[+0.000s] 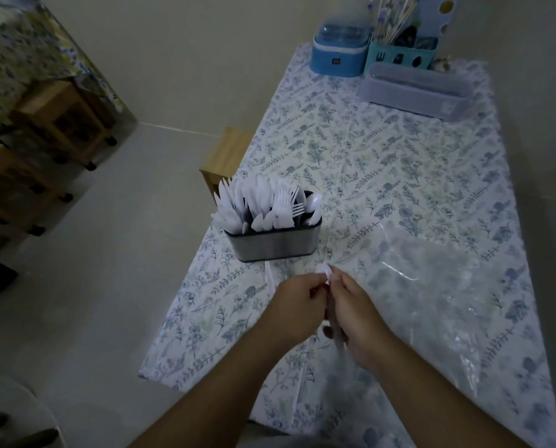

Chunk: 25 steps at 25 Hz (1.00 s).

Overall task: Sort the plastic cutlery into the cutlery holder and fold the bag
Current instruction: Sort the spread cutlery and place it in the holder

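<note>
Head view, near to far. Two bare forearms enter from the lower edge and meet above the near part of the table (225, 321), which is covered by a floral cloth. The left hand (297, 305) and the right hand (356, 313) are held close together, knuckles nearly touching, both with fingers curled. Between them they hold a few white plastic cutlery pieces (327, 276): a white tip shows just above the fingertips of both hands, and pale handles emerge below the right hand. How many pieces there are, and of what kind, cannot be told.

The clear plastic bag (448, 286) lies spread flat on the cloth to the right of the hands, its near edge reaching just beside the right wrist; the floral print shows through it.

Beyond the hands, near the table's left edge, stands the cutlery holder (272, 244), a grey oblong tub with a dark rim. It stands upright and is crowded with white knives (231, 205) on its left side, forks (284, 202) in the middle and spoons (314, 202) on its right.

At the far end of the table stand a blue lidded container (336, 58), a teal organiser (403, 58) holding sticks, and a translucent box (412, 88) in front of it. A wooden stool (226, 156) is at the table's left side.
</note>
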Tool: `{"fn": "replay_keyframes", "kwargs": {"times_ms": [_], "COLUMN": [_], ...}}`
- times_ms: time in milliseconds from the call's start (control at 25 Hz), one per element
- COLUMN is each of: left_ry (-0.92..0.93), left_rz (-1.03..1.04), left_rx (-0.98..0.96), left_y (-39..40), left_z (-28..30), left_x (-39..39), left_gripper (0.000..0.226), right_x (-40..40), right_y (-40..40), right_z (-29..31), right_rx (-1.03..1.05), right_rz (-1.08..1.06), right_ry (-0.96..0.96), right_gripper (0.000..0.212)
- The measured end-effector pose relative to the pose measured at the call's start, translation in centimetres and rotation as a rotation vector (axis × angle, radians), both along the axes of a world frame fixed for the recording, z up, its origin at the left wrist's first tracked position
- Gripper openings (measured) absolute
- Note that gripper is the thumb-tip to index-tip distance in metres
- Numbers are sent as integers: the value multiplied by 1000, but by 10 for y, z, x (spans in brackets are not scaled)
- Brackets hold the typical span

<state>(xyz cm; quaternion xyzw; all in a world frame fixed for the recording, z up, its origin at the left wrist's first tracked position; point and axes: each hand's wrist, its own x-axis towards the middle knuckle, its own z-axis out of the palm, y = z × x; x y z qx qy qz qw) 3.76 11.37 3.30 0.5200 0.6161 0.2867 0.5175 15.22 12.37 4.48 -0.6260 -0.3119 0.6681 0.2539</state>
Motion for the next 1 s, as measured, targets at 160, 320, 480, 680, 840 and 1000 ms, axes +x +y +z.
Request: {"fn": "replay_keyframes", "kwargs": {"times_ms": [160,320,480,680,840,1000], "left_ry": [425,691,769,740,406,259], "left_rz": [31,57,-410,-294,60,40], "left_rx": [105,114,366,304,161,253], "left_y": [-25,-40,-28,-19,-31,-35], "left_z": [-21,-51,-69,-67,-35,-21], "left_x": [-40,-74,-71,-74,-33,-2], "left_gripper": [29,51,47,14,35,27], "right_x": [8,9,11,17,12,7], "right_y": [-16,-14,-15,-14,-16,-12], "right_z": [-27,-32,-32,-33,-29,-22], "right_rx": [-194,-142,-149,-128,47,175], "right_rz": [-3,-70,-86,-172,-91,-63], "right_ry": [-16,44,46,52,5,-15], "right_gripper": [31,25,23,28,26,39]}}
